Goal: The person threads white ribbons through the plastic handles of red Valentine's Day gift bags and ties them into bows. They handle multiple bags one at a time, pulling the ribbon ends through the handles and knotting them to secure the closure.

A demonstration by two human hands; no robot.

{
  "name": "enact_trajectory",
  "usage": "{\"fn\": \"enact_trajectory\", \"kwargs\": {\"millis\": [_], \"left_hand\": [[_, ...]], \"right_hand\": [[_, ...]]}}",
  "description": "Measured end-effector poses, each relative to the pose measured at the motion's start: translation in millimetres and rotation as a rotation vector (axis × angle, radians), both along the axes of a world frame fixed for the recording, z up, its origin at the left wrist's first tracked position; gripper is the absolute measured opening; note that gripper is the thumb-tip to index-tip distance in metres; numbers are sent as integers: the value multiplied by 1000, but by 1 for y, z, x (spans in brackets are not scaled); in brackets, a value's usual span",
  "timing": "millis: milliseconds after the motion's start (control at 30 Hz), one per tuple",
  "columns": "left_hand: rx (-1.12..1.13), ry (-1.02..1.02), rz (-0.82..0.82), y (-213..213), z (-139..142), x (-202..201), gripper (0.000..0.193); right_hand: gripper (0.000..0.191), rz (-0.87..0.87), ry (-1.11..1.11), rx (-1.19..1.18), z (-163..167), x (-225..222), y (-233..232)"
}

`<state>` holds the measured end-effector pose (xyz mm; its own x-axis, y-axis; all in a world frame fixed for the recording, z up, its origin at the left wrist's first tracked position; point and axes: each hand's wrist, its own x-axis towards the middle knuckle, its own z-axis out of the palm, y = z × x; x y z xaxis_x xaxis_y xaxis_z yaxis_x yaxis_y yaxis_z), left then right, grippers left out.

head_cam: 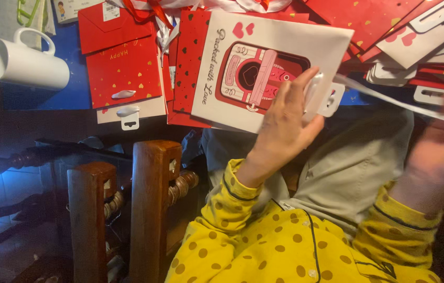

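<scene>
One white paper gift bag (pixel 264 68), flat and rectangular with a pink-and-red picture and two small hearts printed on it, lies at the table's (pixel 64 84) near edge. The left hand (pixel 285 128) closes its fingers over the bag's right end, pinching the white plastic handle tab (pixel 332 99). One thin white ribbon (pixel 389 99) runs from that tab to the right hand (pixel 442 152), which is blurred; its fingers seem curled on the ribbon, though how tightly I cannot tell. Both sleeves are yellow cloth with brown dots. Several glossy red paper bags (pixel 125 71) with gold hearts lie fanned across the blue table top behind, too overlapped to count. One white ceramic mug (pixel 22 63) lies on its side at the left. Two turned wooden chair posts (pixel 148 209) stand below.
</scene>
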<state>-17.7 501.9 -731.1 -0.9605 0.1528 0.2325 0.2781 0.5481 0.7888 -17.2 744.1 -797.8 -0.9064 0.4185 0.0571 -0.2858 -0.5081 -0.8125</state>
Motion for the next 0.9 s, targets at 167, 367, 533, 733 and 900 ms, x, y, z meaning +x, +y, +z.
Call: {"fn": "enact_trajectory", "kwargs": {"millis": [167,367,533,733,900], "left_hand": [[66,-74,14,-8,7,-1,54],[-43,170,88,-16,34,8,46],[-80,226,40,-20,61,19,55],[-104,269,89,-26,87,20,53],[-153,323,184,-36,87,6,51]], "right_hand": [[26,214,-101,52,37,-6,-76],[26,449,-93,568,44,-16,-115],[10,538,-90,818,32,-35,-108],[20,577,-49,694,43,-65,-126],[15,767,-14,737,80,-55,-121]]}}
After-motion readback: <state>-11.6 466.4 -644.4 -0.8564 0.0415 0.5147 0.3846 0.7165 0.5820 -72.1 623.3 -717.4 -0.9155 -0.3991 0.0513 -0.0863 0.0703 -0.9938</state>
